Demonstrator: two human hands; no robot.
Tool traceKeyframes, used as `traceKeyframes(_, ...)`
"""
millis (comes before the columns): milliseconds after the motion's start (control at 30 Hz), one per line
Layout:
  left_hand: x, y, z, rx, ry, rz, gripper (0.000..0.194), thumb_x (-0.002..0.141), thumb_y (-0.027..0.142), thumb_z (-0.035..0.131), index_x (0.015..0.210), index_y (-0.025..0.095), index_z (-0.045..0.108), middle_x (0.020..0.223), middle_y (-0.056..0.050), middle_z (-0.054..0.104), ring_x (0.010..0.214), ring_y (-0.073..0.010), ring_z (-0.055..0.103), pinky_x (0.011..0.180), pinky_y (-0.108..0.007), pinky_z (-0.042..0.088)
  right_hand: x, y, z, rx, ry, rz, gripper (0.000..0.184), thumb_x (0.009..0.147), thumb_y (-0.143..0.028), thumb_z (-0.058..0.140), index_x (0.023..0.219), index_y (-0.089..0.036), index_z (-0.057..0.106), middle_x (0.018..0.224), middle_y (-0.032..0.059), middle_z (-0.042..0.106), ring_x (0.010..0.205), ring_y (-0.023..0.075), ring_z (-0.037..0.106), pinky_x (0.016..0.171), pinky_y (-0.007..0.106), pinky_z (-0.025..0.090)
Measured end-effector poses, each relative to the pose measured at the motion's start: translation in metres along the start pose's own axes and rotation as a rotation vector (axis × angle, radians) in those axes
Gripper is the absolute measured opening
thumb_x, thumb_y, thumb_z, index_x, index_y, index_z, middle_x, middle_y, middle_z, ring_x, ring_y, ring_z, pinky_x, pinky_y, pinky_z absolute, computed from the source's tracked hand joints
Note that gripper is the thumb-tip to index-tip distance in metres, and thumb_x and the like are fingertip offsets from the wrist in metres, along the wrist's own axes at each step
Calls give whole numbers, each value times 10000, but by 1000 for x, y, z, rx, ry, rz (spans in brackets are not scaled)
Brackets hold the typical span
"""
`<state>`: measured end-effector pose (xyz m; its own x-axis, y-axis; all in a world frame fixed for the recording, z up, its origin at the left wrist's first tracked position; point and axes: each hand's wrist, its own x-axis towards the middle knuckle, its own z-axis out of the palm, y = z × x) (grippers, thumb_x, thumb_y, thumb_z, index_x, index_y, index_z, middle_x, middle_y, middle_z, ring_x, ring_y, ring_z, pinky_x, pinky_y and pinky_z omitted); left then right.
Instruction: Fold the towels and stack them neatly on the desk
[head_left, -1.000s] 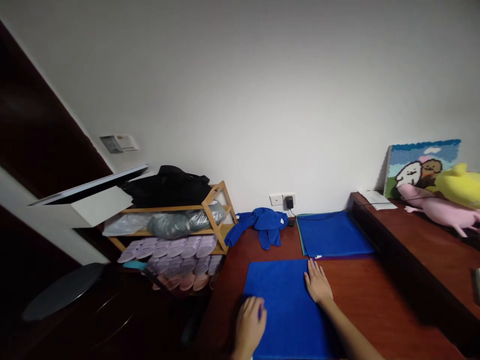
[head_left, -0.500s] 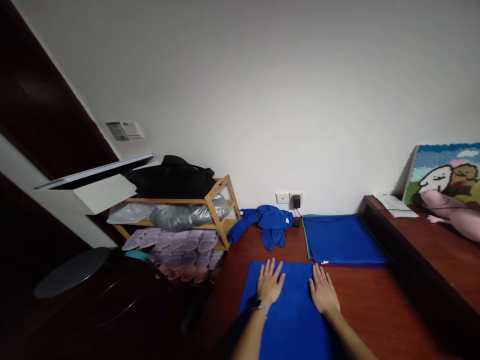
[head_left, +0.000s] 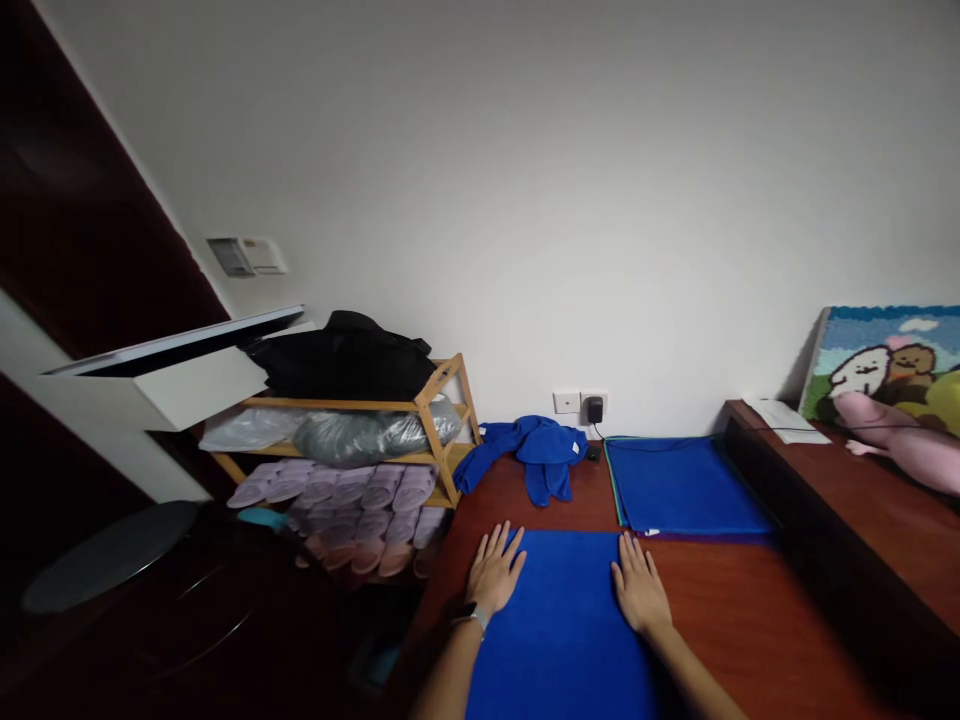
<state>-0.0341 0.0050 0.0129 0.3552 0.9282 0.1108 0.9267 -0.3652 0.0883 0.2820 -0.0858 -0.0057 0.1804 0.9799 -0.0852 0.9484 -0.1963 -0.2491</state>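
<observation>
A blue cloth [head_left: 562, 620] lies spread flat on the reddish-brown wooden table [head_left: 735, 600], its near end running out of view at the bottom. My left hand [head_left: 495, 572], with a watch on its wrist, rests flat at the cloth's far left corner, fingers outstretched. Opposite it, my right hand [head_left: 640, 588] presses flat along the right edge, also with straight fingers. Beyond the right hand lies a neat stack of flat blue cloths [head_left: 686, 485]. A crumpled heap of blue cloth [head_left: 536, 450] sits near the wall, past the left hand.
Left of the table stands a wooden rack [head_left: 442, 430] holding a black bag [head_left: 345, 355] and rows of lilac slippers [head_left: 337, 485]. A black plug [head_left: 595, 409] is in the wall socket. At right, a raised ledge bears a pink plush toy [head_left: 900, 435] and a fluffy picture [head_left: 870, 365].
My left hand has slid left across the cloth to its left edge. The right hand stays at the right edge, and the view has shifted slightly.
</observation>
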Motion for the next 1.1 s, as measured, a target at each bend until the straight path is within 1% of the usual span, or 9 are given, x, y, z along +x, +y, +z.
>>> traceKeyframes(100, 3, 19, -7, -2, 46, 14, 561, 1069, 492, 266, 1581, 289, 373, 1673, -61, 328, 1555, -252, 275, 1269, -515, 248, 0, -2, -1, 5, 20, 10, 693, 1030, -447, 135, 1625, -93, 167, 1706, 47, 136, 1581, 186, 93, 1291, 402, 83)
traceKeyframes(200, 4, 79, -7, -65, 118, 108, 565, 1080, 460, 219, 1601, 267, 319, 1681, -61, 308, 1561, -238, 259, 1272, -504, 260, 1, -1, 0, -4, 23, 13, 689, 1028, -435, 133, 1624, -90, 173, 1704, 50, 138, 1580, 183, 102, 1288, 391, 90)
traceKeyframes(333, -3, 173, 11, -185, 75, 295, 534, 1081, 471, 214, 1595, 358, 307, 1682, 5, 316, 1557, -202, 271, 1277, -481, 268, 2, 3, 2, -46, 9, -18, 658, 1019, -367, 161, 1621, -106, 206, 1703, 44, 134, 1581, 194, 100, 1283, 404, 93)
traceKeyframes(433, -10, 196, 24, -212, 29, 209, 532, 1082, 451, 184, 1582, 364, 344, 1667, 8, 352, 1553, -213, 282, 1274, -501, 268, 2, 5, 5, -56, 21, -23, 653, 1013, -344, 169, 1618, -105, 225, 1703, 49, 148, 1581, 196, 101, 1281, 405, 91)
traceKeyframes(533, -16, 158, 26, -179, 41, 89, 537, 1075, 482, 205, 1584, 371, 335, 1676, 3, 330, 1558, -237, 272, 1273, -527, 253, 3, 6, 9, -48, 41, -2, 672, 1024, -393, 139, 1620, -90, 205, 1701, 58, 164, 1579, 192, 120, 1281, 393, 96)
traceKeyframes(700, -25, 44, 10, -65, 29, -100, 582, 1062, 527, 244, 1590, 306, 350, 1684, -46, 299, 1558, -262, 267, 1268, -515, 253, 2, 6, 13, -76, 49, 12, 683, 1026, -419, 119, 1624, -99, 192, 1706, 44, 154, 1580, 192, 119, 1283, 403, 86)
traceKeyframes(767, -27, 14, 6, -40, 23, -131, 575, 1068, 479, 245, 1595, 273, 345, 1684, -50, 292, 1554, -248, 276, 1261, -482, 279, 1, 5, 12, -88, 46, 20, 685, 1024, -417, 120, 1624, -96, 190, 1707, 46, 155, 1580, 192, 119, 1283, 401, 81)
traceKeyframes(867, -27, -3, 6, -26, 22, -125, 573, 1069, 443, 244, 1597, 244, 342, 1681, -46, 299, 1546, -230, 296, 1253, -443, 301, 0, 1, 7, -88, 35, 36, 683, 1022, -410, 120, 1626, -98, 179, 1707, 41, 160, 1579, 190, 130, 1283, 400, 95)
traceKeyframes(1100, -22, 0, 0, -16, 48, -91, 595, 1056, 441, 283, 1567, 161, 404, 1654, -111, 347, 1535, -255, 324, 1260, -471, 286, -17, -1, 1, -70, 1, 56, 668, 1025, -395, 98, 1633, -123, 143, 1711, 17, 137, 1579, 192, 114, 1282, 405, 127)
